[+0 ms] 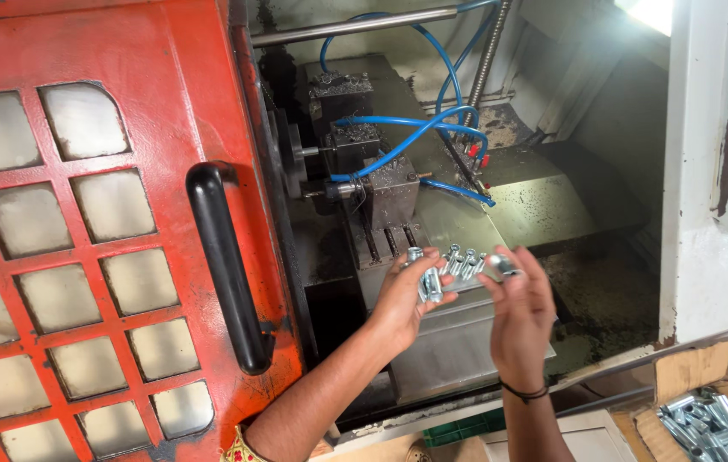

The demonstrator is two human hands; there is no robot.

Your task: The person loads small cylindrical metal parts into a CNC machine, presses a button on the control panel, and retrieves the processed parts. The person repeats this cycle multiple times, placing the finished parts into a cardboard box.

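A big red sliding machine door [99,231], its paint chipped and its cloudy window panes set in a rounded grid, is filling the left half of the view, with a long black handle [225,265] running down its edge. Beside it the dark, oily machine interior [569,214] is lying open, flecked with metal chips. Blocky grey tool holders [385,192] are sitting in a stepped row on the slide, and glossy blue hoses [420,133] are looping above them. A chipped white cabinet wall [715,171] is closing the right side.

Lower right, a torn cardboard box [680,372] is holding a heap of bright zinc-plated parts [710,428].

In front of the slide both hands are meeting. The left hand [402,299] is curling loosely upward, fingers half bent, cradling several small shiny metal fittings [431,284] in its palm. The right hand [522,312], a thin dark band on its wrist, is pinching one short silvery cylindrical fitting [499,265] between thumb and fingertips, the other fingers being partly spread. A few more fittings [462,259] are standing just behind the fingertips; whether either hand is touching them I cannot tell.
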